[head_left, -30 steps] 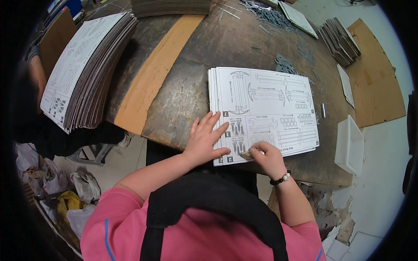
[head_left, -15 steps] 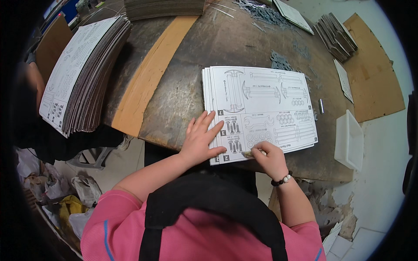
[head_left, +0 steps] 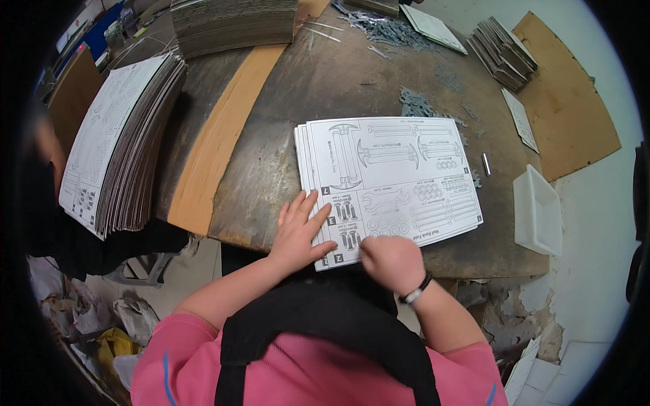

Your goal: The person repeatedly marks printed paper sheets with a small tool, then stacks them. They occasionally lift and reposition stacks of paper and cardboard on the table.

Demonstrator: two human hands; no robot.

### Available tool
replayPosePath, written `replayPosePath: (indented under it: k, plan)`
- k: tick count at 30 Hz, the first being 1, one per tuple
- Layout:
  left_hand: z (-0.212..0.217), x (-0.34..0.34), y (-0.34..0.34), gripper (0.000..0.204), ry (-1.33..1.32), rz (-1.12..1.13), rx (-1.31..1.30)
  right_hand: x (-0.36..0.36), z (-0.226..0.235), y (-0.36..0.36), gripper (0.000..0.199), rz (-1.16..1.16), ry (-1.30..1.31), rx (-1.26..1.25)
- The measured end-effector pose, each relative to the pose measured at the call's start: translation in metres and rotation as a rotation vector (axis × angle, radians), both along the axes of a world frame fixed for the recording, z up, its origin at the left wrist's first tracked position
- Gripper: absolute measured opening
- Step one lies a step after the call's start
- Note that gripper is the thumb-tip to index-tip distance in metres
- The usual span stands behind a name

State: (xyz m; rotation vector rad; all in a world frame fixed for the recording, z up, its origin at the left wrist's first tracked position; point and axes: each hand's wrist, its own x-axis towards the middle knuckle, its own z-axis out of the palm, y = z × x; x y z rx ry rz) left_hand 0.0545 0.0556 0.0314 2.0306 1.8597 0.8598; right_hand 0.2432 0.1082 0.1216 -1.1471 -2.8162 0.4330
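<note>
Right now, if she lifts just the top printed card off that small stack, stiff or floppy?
Probably fairly stiff: the top card lies flat, edges uncurled, like thin cardboard. Likely light. It may slide easily, since the left hand presses the stack while the right hand works its near edge.

White printed sheets [head_left: 393,183], pink shirt [head_left: 305,372], white tray [head_left: 537,211], brown table [head_left: 284,142]

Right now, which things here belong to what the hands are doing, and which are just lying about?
In hand:
- small stack of printed sheets
- left hand flat on it
- right hand at its near edge

Lying about:
- tall stack of sheets
- white tray
- loose metal parts
- cardboard strip
</note>
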Motion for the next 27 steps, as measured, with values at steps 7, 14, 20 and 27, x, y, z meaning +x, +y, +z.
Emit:
replayPosePath:
  k: [7,14,20,27]
  plan:
    - [0.023,-0.004,0.011,0.067,0.037,0.029,-0.068,0.045,-0.051,0.021,0.015,-0.522,0.746,-0.529]
    - [0.039,-0.018,0.037,0.068,-0.717,0.208,-0.313,0.049,-0.061,0.021,0.015,-0.291,0.87,-0.528]
    - [0.05,-0.02,0.065,0.06,-1.154,0.14,-0.509,0.065,-0.072,0.018,0.013,-0.334,0.821,-0.427]
    - [0.038,0.002,0.049,0.068,-0.591,0.176,-0.14,0.065,-0.083,0.016,0.01,-0.331,0.835,-0.458]
